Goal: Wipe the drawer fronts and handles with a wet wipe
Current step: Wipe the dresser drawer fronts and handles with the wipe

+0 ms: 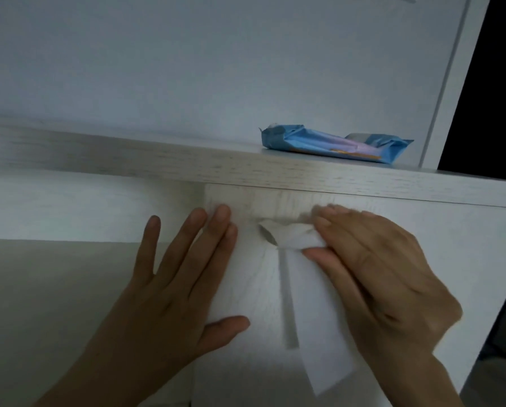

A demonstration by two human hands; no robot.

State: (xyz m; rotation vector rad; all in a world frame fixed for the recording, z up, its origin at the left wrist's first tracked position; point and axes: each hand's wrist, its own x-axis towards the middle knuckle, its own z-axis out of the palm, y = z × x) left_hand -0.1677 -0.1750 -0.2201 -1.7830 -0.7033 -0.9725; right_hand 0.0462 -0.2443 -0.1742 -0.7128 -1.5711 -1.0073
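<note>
On the drawer front (257, 277): a wet wipe (292, 237) is pressed against the pale wood-grain panel, high up, just below the top board (187, 168).
Right hand (372, 268): the wipe is pinched, bunched up, between the thumb and nearly straight fingers, with the palm turned to the panel. This hold is judged to stop the cloth slipping while pressure is spread across it.
Wipe tail: a loose length hangs below the hand. Whether it touches the panel or lies just off it cannot be told.
Left hand (169, 277): it is laid flat with the fingers straight and spread, and nothing is held. The fingertips rest on the panel near its left edge, and the palm lies across that edge. The drawer is probably being braced against the push of the wiping hand.
Blur: the right hand's outline is smeared, so a stroke is probably under way. Its direction cannot be read.
Handle: none can be made out. The dark strip beside the hanging tail appears to be only its shadow.
Pack of wipes (334, 145): the blue pack lies on the top board towards the right, well apart from both hands. It is presumably set there so that a fresh sheet is within reach.
Progress: only the upper part of this one front is seen being wiped. Any lower fronts are out of view, so what remains cannot be judged.
</note>
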